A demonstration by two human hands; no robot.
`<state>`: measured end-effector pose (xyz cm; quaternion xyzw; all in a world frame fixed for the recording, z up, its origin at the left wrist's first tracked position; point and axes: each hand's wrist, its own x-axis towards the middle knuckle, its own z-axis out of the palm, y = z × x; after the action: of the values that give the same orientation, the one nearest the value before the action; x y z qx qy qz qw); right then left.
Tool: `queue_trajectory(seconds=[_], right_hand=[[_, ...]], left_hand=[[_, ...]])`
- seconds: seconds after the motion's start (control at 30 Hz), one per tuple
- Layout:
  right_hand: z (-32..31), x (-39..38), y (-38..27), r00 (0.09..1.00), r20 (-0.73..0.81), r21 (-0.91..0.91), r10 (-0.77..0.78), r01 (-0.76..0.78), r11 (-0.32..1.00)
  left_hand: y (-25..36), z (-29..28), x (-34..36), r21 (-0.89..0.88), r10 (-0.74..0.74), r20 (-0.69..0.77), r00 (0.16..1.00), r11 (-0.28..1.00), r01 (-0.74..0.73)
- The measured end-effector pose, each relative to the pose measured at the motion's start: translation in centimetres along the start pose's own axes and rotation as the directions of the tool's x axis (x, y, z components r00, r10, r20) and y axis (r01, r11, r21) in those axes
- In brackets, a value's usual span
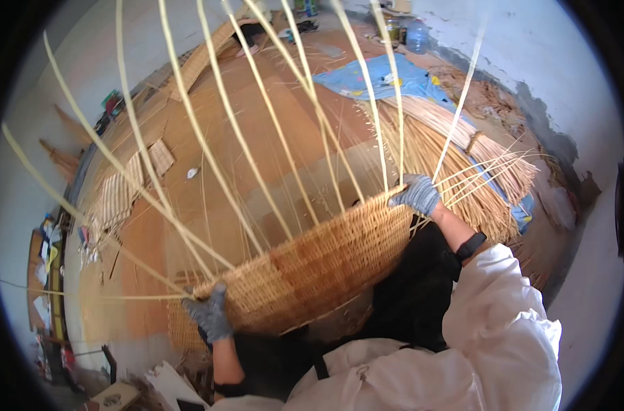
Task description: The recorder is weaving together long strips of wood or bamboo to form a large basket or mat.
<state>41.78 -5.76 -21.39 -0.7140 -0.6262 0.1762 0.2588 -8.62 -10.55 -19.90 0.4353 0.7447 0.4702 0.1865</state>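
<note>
A partly woven wicker basket (325, 264) lies across my lap, its curved tan wall toward me. Long pale stakes (219, 89) rise from its rim and fan out away from me. In a grey knit glove, my left hand (212, 316) is closed on the basket's left end at the rim. My right hand (418, 194), gloved the same way, grips the rim at the far right end, beside a few stakes that stick out to the right. The undersides of both hands' grips are hidden.
Bundles of cut rods (456, 164) lie at the right, partly on a blue patterned sheet (387, 75). A slatted woven mat (130, 185) is on the floor at the left. A clear bottle (417, 36) stands by the back wall, and a cluttered shelf (46, 274) is at the left edge.
</note>
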Motion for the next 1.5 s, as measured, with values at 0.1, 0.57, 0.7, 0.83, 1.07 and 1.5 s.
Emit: queue_trajectory(seconds=[0.1, 0.57, 0.7, 0.83, 1.07, 1.5], right_hand=[[-0.1, -0.6, -2.4, 0.998, -0.063, 0.158, 0.017, -0.006, 0.987], [4.0, -0.4, -34.8, 0.038, 0.403, -0.392, -0.915, 0.91, -0.135], [2.6, 0.5, -33.1, 0.376, 0.509, -0.493, -0.775, 0.865, 0.096], [5.6, -2.9, -36.4, 0.597, 0.399, -0.639, -0.695, 0.725, 0.256], [0.4, -8.4, -34.8, 0.682, 0.118, 0.158, -0.722, 0.705, 0.692], [-23.5, -15.1, -17.8, 0.817, -0.331, -0.254, -0.472, 0.404, 0.879]], left_hand=[[2.9, 1.2, -1.2, -0.448, 0.13, -0.023, 0.991, 0.885, -0.126], [1.7, 1.6, -0.5, -0.475, 0.096, 0.022, 0.995, 0.877, -0.074], [3.1, 1.8, -1.2, -0.34, 0.124, -0.023, 0.992, 0.932, -0.124], [1.4, 0.9, -1.1, -0.241, 0.13, -0.009, 0.992, 0.962, -0.128], [1.6, -0.7, -1.5, -0.628, 0.034, 0.225, 0.974, 0.769, 0.119], [3.8, -3.5, -0.3, -0.506, 0.224, 0.24, 0.945, 0.859, -0.075]])
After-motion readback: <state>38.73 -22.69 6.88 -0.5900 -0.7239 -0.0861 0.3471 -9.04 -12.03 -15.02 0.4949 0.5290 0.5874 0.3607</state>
